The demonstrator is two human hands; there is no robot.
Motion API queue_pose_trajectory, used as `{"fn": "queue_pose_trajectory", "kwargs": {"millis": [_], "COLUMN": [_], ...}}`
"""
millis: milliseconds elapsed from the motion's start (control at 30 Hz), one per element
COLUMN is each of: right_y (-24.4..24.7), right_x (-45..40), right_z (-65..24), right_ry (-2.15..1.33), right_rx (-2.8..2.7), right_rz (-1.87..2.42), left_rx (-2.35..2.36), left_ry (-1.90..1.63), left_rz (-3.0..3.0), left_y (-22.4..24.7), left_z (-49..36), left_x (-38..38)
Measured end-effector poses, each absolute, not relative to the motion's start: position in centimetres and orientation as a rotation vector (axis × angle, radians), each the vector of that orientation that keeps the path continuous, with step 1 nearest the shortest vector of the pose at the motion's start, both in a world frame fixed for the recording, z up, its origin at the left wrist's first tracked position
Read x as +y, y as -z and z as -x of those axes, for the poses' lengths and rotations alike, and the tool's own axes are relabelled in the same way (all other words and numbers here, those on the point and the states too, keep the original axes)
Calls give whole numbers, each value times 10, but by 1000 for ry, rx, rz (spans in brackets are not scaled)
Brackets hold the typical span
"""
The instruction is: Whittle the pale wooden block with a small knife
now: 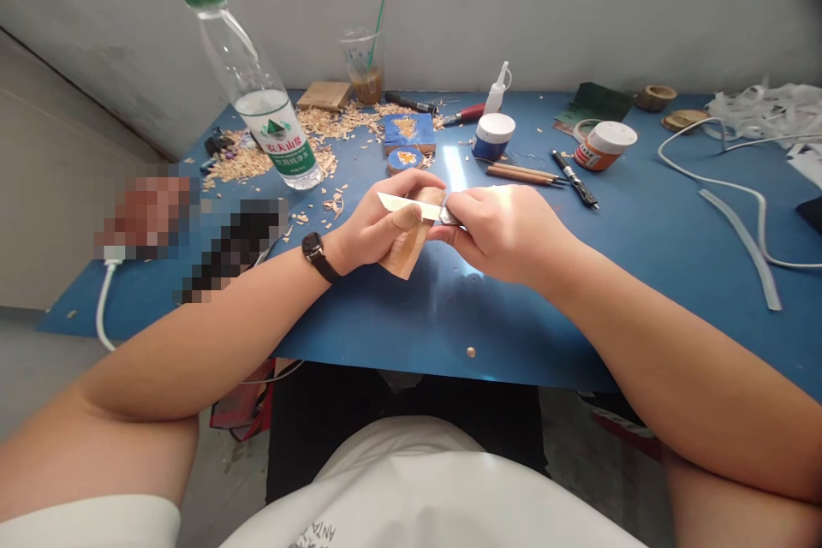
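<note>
My left hand is closed around a light wooden block, its thumb resting by the flat of a blade. The block is held above the blue table, angled down toward me. In my right hand is the handle of a knife, mostly hidden by the curled fingers. The pale blade points left and lies across the upper part of the block. A watch sits on my left wrist.
Behind my hands are a blue-painted block, wood shavings, a paint jar and wooden-handled tools. A water bottle stands left. A white cable curves at right. The blue table's edge is near my body.
</note>
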State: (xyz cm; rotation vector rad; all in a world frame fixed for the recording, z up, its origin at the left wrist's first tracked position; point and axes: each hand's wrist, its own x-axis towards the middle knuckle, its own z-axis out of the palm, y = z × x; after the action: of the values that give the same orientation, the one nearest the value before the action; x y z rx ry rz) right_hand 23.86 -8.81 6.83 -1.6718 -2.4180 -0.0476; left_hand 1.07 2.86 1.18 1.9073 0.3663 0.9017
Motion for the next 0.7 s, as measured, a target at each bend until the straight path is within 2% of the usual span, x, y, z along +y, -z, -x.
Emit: {"fn": "queue_pose_trajectory", "kwargs": {"millis": [367, 700], "right_y": [-60, -58], "right_x": [-80, -82], "right_z": [-244, -234], "right_ry": [91, 245], "right_rx": [-2432, -2356], "right_rz": [1638, 1810], "left_rx": [434, 470], "left_ry": [-911, -969], "left_rz": [-1913, -1897], "left_y": [-11, -11], "left_z": [-14, -16], "left_x": [28, 26]}}
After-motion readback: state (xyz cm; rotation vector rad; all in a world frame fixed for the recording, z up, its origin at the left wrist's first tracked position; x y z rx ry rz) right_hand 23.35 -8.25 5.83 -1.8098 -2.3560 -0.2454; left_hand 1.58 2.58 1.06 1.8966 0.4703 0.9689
